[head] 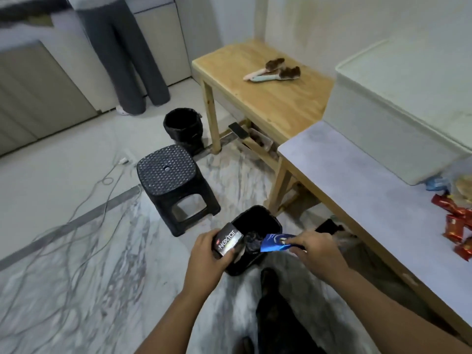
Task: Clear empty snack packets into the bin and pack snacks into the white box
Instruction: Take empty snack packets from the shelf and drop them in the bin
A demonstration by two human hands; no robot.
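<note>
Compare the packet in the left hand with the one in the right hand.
The Nextar packet is black and grey with white lettering; the blue packet is blue. The left hand wraps around the Nextar packet's side, while the right hand pinches the blue packet by one end. The Nextar packet looks boxy and thick; the blue packet looks flat and creased. Both are held over the open black bin on the floor.

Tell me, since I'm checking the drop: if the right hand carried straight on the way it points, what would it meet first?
Probably the crumpled dark bag liner inside the black bin: the right hand points the blue packet left over the bin's mouth. Depth is unclear; the left hand with its Nextar packet lies beyond.
</note>
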